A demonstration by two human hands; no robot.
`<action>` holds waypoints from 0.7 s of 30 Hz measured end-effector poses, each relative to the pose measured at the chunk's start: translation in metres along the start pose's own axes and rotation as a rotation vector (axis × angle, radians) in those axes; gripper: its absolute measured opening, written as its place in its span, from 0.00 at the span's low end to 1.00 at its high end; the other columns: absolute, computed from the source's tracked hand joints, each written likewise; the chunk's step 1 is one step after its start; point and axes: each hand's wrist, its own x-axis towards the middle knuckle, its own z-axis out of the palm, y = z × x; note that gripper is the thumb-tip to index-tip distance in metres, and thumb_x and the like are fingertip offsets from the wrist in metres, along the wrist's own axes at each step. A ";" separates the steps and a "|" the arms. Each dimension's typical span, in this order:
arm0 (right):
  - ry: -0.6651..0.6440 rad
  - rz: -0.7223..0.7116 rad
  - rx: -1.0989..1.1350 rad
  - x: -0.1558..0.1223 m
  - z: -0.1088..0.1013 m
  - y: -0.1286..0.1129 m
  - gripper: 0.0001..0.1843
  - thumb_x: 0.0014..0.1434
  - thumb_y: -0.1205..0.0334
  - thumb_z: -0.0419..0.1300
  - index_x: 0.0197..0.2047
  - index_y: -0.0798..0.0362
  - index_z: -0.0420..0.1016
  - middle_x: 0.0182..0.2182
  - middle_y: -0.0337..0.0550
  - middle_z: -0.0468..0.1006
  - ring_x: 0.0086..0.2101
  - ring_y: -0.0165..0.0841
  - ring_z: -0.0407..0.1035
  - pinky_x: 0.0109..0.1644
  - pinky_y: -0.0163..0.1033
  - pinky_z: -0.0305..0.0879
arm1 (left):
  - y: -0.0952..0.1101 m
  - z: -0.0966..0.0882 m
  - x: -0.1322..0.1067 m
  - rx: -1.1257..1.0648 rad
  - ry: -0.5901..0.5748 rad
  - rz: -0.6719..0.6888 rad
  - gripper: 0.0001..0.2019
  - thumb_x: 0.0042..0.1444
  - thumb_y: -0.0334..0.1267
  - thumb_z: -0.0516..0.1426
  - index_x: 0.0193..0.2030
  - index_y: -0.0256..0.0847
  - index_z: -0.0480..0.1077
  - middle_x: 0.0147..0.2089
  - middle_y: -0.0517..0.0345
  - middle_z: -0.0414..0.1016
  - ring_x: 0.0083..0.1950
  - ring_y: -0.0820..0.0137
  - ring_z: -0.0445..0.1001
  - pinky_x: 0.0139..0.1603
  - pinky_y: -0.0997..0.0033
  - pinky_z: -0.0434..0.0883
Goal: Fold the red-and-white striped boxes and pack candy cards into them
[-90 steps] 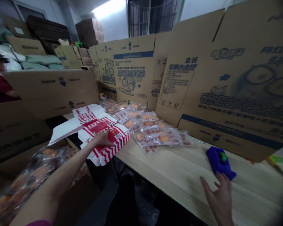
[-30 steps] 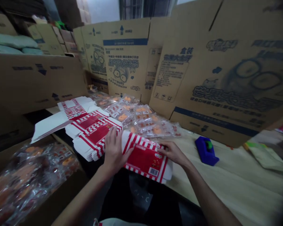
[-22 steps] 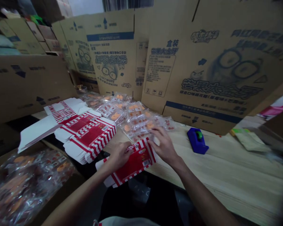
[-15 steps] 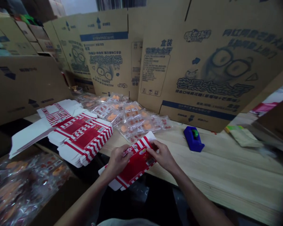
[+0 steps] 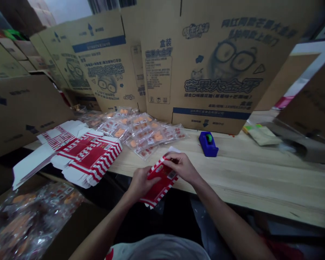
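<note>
Between my hands, over the front edge of the wooden table, is a red-and-white striped carton (image 5: 159, 188). My left hand (image 5: 143, 183) wraps round its left side, with the thumb lying across the red panel. At the carton's upper end my right hand (image 5: 182, 167) pinches the edge, thumb in front and fingers behind. A white flap shows just above the right fingers. To the left lies a stack of flat striped cartons (image 5: 93, 153) of the same print. Behind the hands, clear packets of orange and red sweets (image 5: 148, 131) lie in a heap.
A blue tape dispenser (image 5: 208, 144) stands on the table (image 5: 249, 173), right of my hands. Large printed cardboard boxes (image 5: 206, 72) wall off the back. At lower left an open box holds more packets (image 5: 29, 220). A pale packet (image 5: 262, 135) lies at the right.
My view has turned to the right. My left hand has shifted its grip on the carton, which looks narrower and more upright. The right hand still pinches its upper end.
</note>
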 end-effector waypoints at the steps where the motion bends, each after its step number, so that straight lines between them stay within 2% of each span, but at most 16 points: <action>1: 0.135 -0.051 -0.075 -0.005 -0.003 0.001 0.09 0.55 0.56 0.64 0.32 0.53 0.79 0.32 0.42 0.78 0.36 0.35 0.72 0.46 0.41 0.68 | 0.001 -0.003 -0.001 -0.138 -0.012 -0.041 0.12 0.50 0.45 0.62 0.33 0.37 0.75 0.28 0.56 0.79 0.30 0.63 0.77 0.32 0.70 0.70; 3: 0.362 -0.074 -0.109 -0.019 -0.008 0.006 0.15 0.53 0.55 0.66 0.43 0.51 0.77 0.41 0.45 0.78 0.45 0.38 0.71 0.55 0.45 0.65 | 0.002 -0.007 -0.001 -0.453 -0.026 -0.148 0.14 0.49 0.46 0.64 0.33 0.35 0.75 0.28 0.55 0.79 0.29 0.64 0.77 0.30 0.70 0.71; 4: 0.370 -0.042 -0.041 -0.028 -0.010 0.010 0.21 0.52 0.53 0.67 0.48 0.50 0.75 0.45 0.46 0.78 0.48 0.39 0.71 0.57 0.47 0.64 | 0.003 -0.007 -0.002 -0.603 -0.033 -0.197 0.15 0.48 0.46 0.64 0.34 0.35 0.75 0.30 0.55 0.80 0.29 0.64 0.77 0.30 0.69 0.72; 5: 0.290 0.013 0.077 -0.037 -0.011 0.015 0.26 0.51 0.51 0.68 0.52 0.50 0.73 0.47 0.47 0.77 0.49 0.40 0.70 0.57 0.48 0.64 | 0.004 -0.006 -0.002 -0.732 -0.044 -0.232 0.16 0.47 0.46 0.65 0.36 0.35 0.75 0.31 0.54 0.80 0.29 0.64 0.78 0.31 0.68 0.73; 6: 0.157 0.082 0.226 -0.045 -0.012 0.021 0.29 0.50 0.49 0.68 0.54 0.50 0.71 0.48 0.48 0.77 0.49 0.40 0.71 0.55 0.49 0.66 | 0.007 -0.004 -0.002 -0.829 -0.056 -0.254 0.16 0.47 0.45 0.66 0.37 0.35 0.75 0.31 0.53 0.81 0.29 0.64 0.78 0.31 0.68 0.74; 8: -0.078 0.219 0.511 -0.060 -0.012 0.033 0.30 0.49 0.48 0.68 0.53 0.50 0.72 0.47 0.48 0.78 0.46 0.41 0.73 0.51 0.49 0.69 | 0.012 0.003 0.000 -0.939 -0.092 -0.275 0.15 0.47 0.44 0.66 0.38 0.35 0.75 0.32 0.53 0.81 0.28 0.65 0.78 0.31 0.67 0.74; 9: -0.117 0.277 0.606 -0.066 -0.011 0.039 0.28 0.49 0.49 0.69 0.51 0.50 0.73 0.45 0.47 0.79 0.43 0.41 0.75 0.48 0.48 0.70 | 0.016 0.007 0.001 -0.967 -0.111 -0.284 0.15 0.47 0.43 0.66 0.38 0.35 0.75 0.32 0.52 0.81 0.28 0.65 0.78 0.31 0.67 0.74; 11: -0.048 0.350 0.688 -0.072 -0.012 0.051 0.24 0.47 0.50 0.70 0.45 0.52 0.76 0.39 0.45 0.80 0.37 0.38 0.76 0.45 0.46 0.71 | 0.022 0.015 0.006 -1.000 -0.146 -0.309 0.16 0.47 0.43 0.66 0.39 0.35 0.75 0.32 0.52 0.81 0.27 0.65 0.78 0.31 0.66 0.75; 14: 0.139 0.376 0.600 -0.073 -0.017 0.069 0.18 0.47 0.50 0.70 0.37 0.54 0.78 0.31 0.42 0.80 0.30 0.35 0.74 0.38 0.41 0.71 | 0.025 0.024 0.016 -0.997 -0.184 -0.336 0.17 0.48 0.45 0.65 0.41 0.35 0.75 0.32 0.52 0.81 0.28 0.64 0.78 0.32 0.65 0.75; 17: 0.282 0.334 0.348 -0.069 -0.027 0.086 0.18 0.51 0.47 0.66 0.28 0.56 0.77 0.25 0.40 0.78 0.26 0.33 0.71 0.31 0.37 0.68 | 0.018 0.034 0.026 -0.887 -0.194 -0.305 0.17 0.51 0.47 0.63 0.42 0.38 0.75 0.33 0.54 0.80 0.30 0.65 0.78 0.32 0.68 0.74; 19: 0.357 0.310 0.230 -0.066 -0.034 0.093 0.20 0.53 0.46 0.64 0.26 0.56 0.76 0.23 0.40 0.77 0.25 0.33 0.69 0.30 0.35 0.66 | 0.010 0.042 0.028 -0.792 -0.227 -0.277 0.16 0.51 0.49 0.63 0.37 0.36 0.75 0.29 0.56 0.79 0.29 0.66 0.76 0.31 0.71 0.72; 21: 0.399 0.305 0.203 -0.063 -0.040 0.095 0.20 0.55 0.45 0.62 0.27 0.55 0.76 0.23 0.39 0.76 0.26 0.33 0.69 0.30 0.35 0.66 | 0.003 0.051 0.026 -0.776 -0.284 -0.292 0.18 0.50 0.51 0.63 0.32 0.35 0.75 0.25 0.57 0.76 0.27 0.67 0.75 0.31 0.71 0.72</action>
